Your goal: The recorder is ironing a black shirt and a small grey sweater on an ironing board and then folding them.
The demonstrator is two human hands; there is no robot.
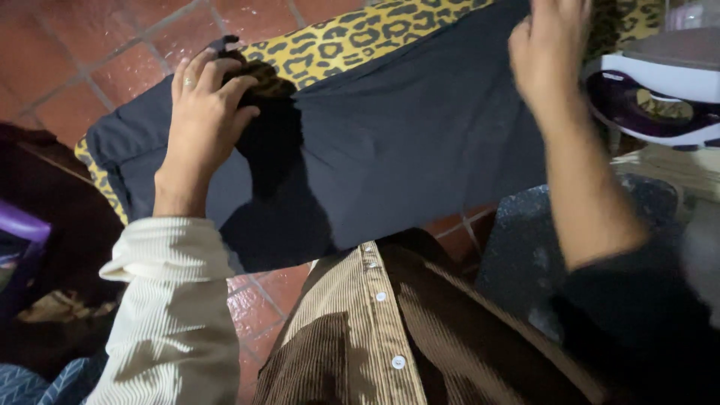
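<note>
A dark navy garment [405, 142] lies spread over an ironing board with a yellow leopard-print cover [352, 37]. My left hand [202, 116] rests flat on the garment's left part, fingers spread, a ring on one finger. My right hand [547, 49] presses down on the garment's right end, fingers together and partly cut off by the top edge. Neither hand grips anything that I can see.
A white and purple iron [652, 97] stands at the right end of the board. Red tiled floor [97, 52] lies beyond and below the board. A purple object [19, 240] sits at the left edge. My corduroy shirt [375, 330] fills the lower middle.
</note>
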